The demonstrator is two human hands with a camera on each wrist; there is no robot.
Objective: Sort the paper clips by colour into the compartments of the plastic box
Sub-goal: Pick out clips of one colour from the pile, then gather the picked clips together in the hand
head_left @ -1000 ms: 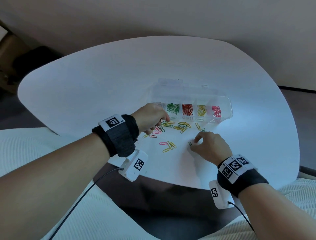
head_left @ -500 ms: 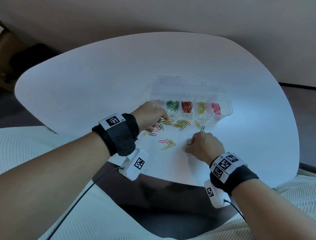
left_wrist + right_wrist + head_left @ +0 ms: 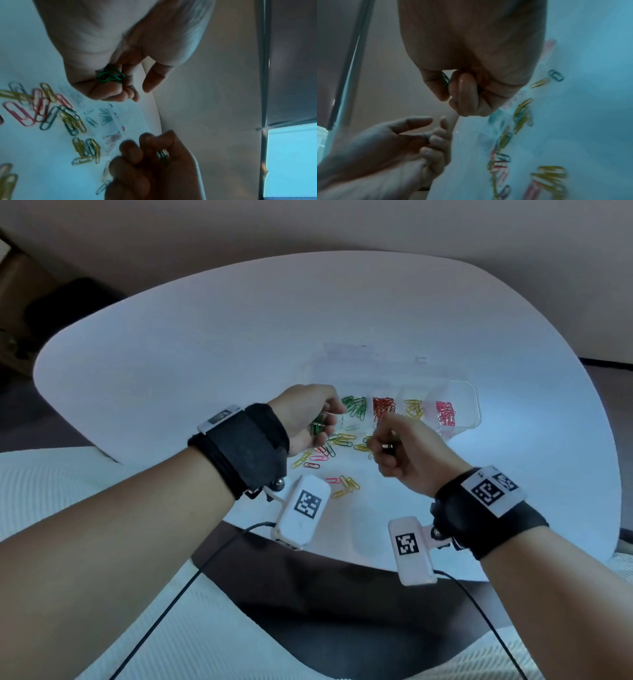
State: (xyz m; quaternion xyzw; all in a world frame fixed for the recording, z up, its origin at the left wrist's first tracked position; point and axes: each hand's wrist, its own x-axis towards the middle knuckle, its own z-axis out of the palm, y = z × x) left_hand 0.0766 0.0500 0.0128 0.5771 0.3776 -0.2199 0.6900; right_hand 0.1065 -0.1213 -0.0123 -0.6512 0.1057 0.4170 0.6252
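Note:
The clear plastic box [image 3: 474, 409] lies on the white table [image 3: 205, 354], with green [image 3: 354, 406], red [image 3: 383, 406], yellow [image 3: 413, 408] and pink [image 3: 445, 413] clips in separate compartments. Loose mixed clips [image 3: 339, 440] lie in front of it. My left hand [image 3: 310, 419] is raised beside the box's left end, its curled fingers cupping a bunch of green clips [image 3: 110, 76]. My right hand [image 3: 394, 445] hovers over the loose clips and pinches a dark green clip [image 3: 444, 79] between thumb and finger.
A small group of yellow and pink clips [image 3: 344, 486] lies nearer the table's front edge. The box's open lid [image 3: 370, 361] lies flat behind it. A dark floor gap runs between the table and my lap.
My right hand picked a dark clip off the table and lifted toward the left hand. The left hand rose from the loose clips, still holding green ones.

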